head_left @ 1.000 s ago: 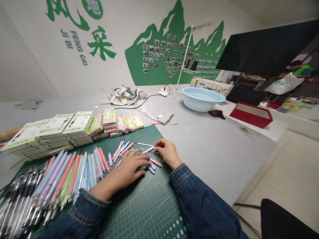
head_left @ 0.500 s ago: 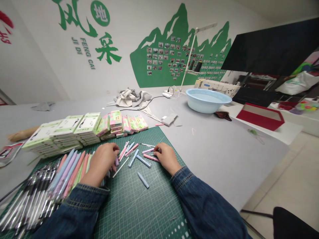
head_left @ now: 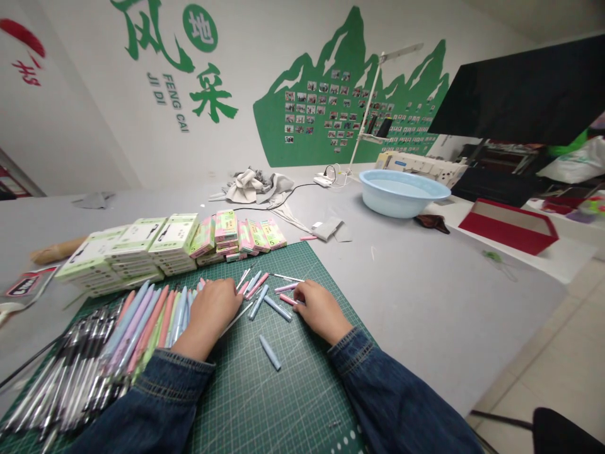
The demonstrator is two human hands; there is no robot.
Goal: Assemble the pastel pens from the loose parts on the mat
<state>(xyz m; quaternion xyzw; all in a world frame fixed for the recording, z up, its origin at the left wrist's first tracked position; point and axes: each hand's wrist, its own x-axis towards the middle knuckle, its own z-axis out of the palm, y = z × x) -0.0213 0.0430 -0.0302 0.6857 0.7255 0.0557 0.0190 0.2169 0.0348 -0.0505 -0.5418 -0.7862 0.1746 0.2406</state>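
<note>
On the green cutting mat (head_left: 265, 410), loose pen parts lie between my two hands. My left hand (head_left: 212, 313) is curled at the left side of this pile, next to a white refill (head_left: 237, 318); what its fingers hold is hidden beneath them. My right hand (head_left: 324, 309) pinches the end of a pink pen barrel (head_left: 286, 299), with a lilac barrel (head_left: 285, 287) just above it. Between the hands lie blue barrels (head_left: 278, 308), and one blue barrel (head_left: 270, 352) lies apart, closer to me.
Left of my left hand lies a row of pastel pens (head_left: 142, 321) beside many clear and black pens (head_left: 70, 372). Behind them stand stacked white-green boxes (head_left: 174, 243) and pink-green boxes (head_left: 225, 227). Farther back are crumpled cloth (head_left: 248, 186), a blue basin (head_left: 401, 195) and a red box (head_left: 508, 226).
My left hand has moved right and its fingers now reach lower over the pile's left edge. My right hand stays at the pink barrel. The whole view has shifted slightly.
</note>
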